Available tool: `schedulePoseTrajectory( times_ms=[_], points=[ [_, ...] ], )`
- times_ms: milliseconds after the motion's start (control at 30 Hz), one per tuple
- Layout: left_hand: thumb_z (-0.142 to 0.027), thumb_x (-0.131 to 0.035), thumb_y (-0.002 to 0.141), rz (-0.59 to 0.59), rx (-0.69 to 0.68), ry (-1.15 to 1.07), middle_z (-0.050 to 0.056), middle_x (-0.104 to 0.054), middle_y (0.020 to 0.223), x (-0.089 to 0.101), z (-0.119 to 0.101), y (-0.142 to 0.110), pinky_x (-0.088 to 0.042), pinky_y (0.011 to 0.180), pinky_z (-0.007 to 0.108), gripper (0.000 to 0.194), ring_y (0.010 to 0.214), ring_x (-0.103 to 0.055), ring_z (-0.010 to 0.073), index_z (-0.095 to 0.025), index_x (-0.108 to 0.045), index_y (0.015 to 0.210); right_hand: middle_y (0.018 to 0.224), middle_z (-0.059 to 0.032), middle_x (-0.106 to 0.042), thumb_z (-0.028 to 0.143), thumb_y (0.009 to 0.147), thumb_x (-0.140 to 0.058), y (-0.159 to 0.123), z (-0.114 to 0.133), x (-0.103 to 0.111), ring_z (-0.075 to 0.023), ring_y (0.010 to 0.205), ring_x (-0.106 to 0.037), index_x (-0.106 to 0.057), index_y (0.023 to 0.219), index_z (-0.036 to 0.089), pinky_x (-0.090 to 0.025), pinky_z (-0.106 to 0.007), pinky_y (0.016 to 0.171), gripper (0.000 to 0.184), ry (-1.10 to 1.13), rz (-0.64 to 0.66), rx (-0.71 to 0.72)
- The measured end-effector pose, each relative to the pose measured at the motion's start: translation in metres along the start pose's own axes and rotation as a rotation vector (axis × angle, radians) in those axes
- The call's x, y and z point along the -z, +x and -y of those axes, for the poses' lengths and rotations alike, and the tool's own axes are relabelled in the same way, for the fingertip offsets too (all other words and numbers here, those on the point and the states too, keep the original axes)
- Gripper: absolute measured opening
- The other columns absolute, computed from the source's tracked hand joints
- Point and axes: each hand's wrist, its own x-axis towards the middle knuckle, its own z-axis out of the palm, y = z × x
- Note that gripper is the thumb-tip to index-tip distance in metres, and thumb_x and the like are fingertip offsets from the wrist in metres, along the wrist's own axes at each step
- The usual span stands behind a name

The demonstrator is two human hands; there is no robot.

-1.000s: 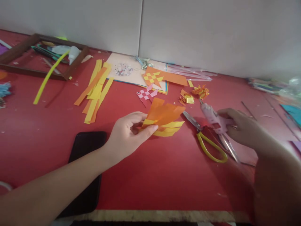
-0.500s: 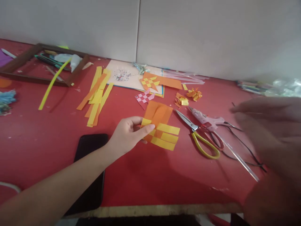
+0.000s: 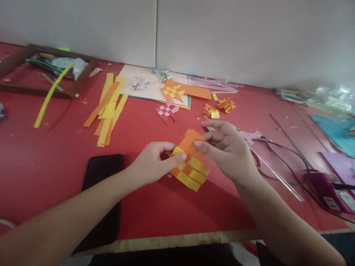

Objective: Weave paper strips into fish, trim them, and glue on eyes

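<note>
Left hand: closed on a yellow-and-orange woven paper piece, apparently so the weave stays aligned. Right hand: lightly pinches its orange end, otherwise half-open. Woven paper piece: held above the desk, right of the smartphone.

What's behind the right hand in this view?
Behind the right hand: parts of the scissors and pink glue gun show. The scissors' middle is covered.

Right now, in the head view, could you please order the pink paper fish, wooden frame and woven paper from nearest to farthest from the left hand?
1. Woven paper, in the left hand
2. Pink paper fish, beyond the hand
3. Wooden frame, at the back left
</note>
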Motion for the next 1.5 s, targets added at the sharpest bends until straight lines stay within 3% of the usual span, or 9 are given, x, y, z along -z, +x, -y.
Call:
schedulePoseTrajectory(
  times_ms=[167,400,633,767,967,1067,1200,1400,1500],
  points=[
    [-0.046,-0.076,0.074,-0.062,-0.054,0.173,-0.007,-0.043,0.053,0.001,0.000,0.001,-0.028,0.045,0.019,0.041,0.050,-0.038,0.0066,-0.016,-0.053,0.059,0.076,0.0043,-0.065,0.032,0.074,-0.081,-0.005,-0.002,-0.003,-0.0096,0.062,-0.060,-0.059,0.111,0.026,-0.047,-0.022,0.052,0.044,0.014,0.013,0.020],
    [-0.045,-0.077,0.072,-0.045,-0.034,0.161,-0.008,-0.032,0.054,0.002,0.001,0.002,-0.021,0.044,0.020,0.048,0.050,-0.028,0.0062,-0.017,-0.041,0.055,0.077,0.0054,-0.064,0.026,0.079,-0.077,-0.012,0.001,-0.005,-0.0082,0.063,-0.060,-0.059,0.112,0.027,-0.049,-0.021,0.055,0.038,0.048,0.021,0.053],
    [-0.047,-0.079,0.070,-0.079,-0.038,0.090,-0.007,-0.035,0.055,0.005,0.004,0.004,-0.024,0.048,0.022,0.046,0.052,-0.034,0.0077,-0.017,-0.047,0.055,0.080,0.0039,-0.066,0.029,0.079,-0.077,-0.008,-0.003,-0.006,-0.0106,0.068,-0.064,-0.058,0.111,0.026,-0.053,-0.023,0.059,0.038,0.070,0.016,0.037],
    [-0.056,-0.064,0.083,-0.088,-0.088,0.011,-0.004,-0.046,0.057,0.007,0.002,0.003,-0.031,0.052,0.024,0.045,0.053,-0.041,0.0101,-0.018,-0.057,0.060,0.081,0.0035,-0.065,0.033,0.078,-0.078,-0.007,-0.007,-0.008,-0.0119,0.070,-0.065,-0.059,0.109,0.027,-0.055,-0.026,0.063,0.037,0.076,-0.043,0.025],
    [-0.047,-0.079,0.071,-0.113,-0.022,0.148,-0.006,-0.041,0.052,0.006,0.003,0.003,-0.024,0.046,0.022,0.039,0.048,-0.036,0.0076,-0.017,-0.058,0.057,0.083,0.0025,-0.066,0.034,0.080,-0.076,-0.009,-0.010,-0.013,-0.0136,0.074,-0.067,-0.058,0.109,0.027,-0.057,-0.028,0.065,0.035,0.049,-0.051,0.034],
    [-0.045,-0.078,0.073,-0.113,-0.017,0.084,-0.004,-0.052,0.056,0.007,0.005,0.003,-0.032,0.049,0.022,0.033,0.052,-0.046,0.0096,-0.016,-0.064,0.064,0.089,0.0012,-0.068,0.034,0.079,-0.077,-0.010,-0.008,-0.016,-0.0149,0.077,-0.068,-0.056,0.110,0.028,-0.059,-0.030,0.068,0.038,0.155,0.022,-0.015],
    [-0.042,-0.079,0.074,-0.079,-0.017,-0.061,0.002,-0.072,0.078,0.009,0.007,0.002,-0.050,0.064,0.025,0.026,0.072,-0.065,0.0165,-0.017,-0.073,0.080,0.095,0.0001,-0.071,0.032,0.075,-0.081,-0.009,-0.007,-0.019,-0.0156,0.079,-0.071,-0.056,0.110,0.028,-0.061,-0.030,0.069,0.043,0.265,0.074,-0.108],
    [-0.051,-0.066,0.087,0.005,0.001,-0.244,0.005,-0.074,0.089,0.005,0.005,0.003,-0.057,0.073,0.031,0.035,0.082,-0.070,0.0197,-0.017,-0.070,0.094,0.096,-0.0007,-0.072,0.033,0.074,-0.081,-0.006,-0.011,-0.017,-0.0176,0.082,-0.072,-0.054,0.113,0.027,-0.063,-0.033,0.074,0.047,0.281,0.047,-0.144],
    [-0.039,-0.078,0.078,0.007,-0.037,-0.251,0.005,-0.072,0.105,0.003,0.004,0.005,-0.056,0.079,0.028,0.038,0.095,-0.069,0.0192,-0.018,-0.064,0.105,0.099,-0.0014,-0.071,0.036,0.075,-0.080,-0.005,-0.010,-0.017,-0.0184,0.083,-0.072,-0.053,0.113,0.028,-0.063,-0.034,0.073,0.047,0.285,0.034,-0.153]
  ],
)
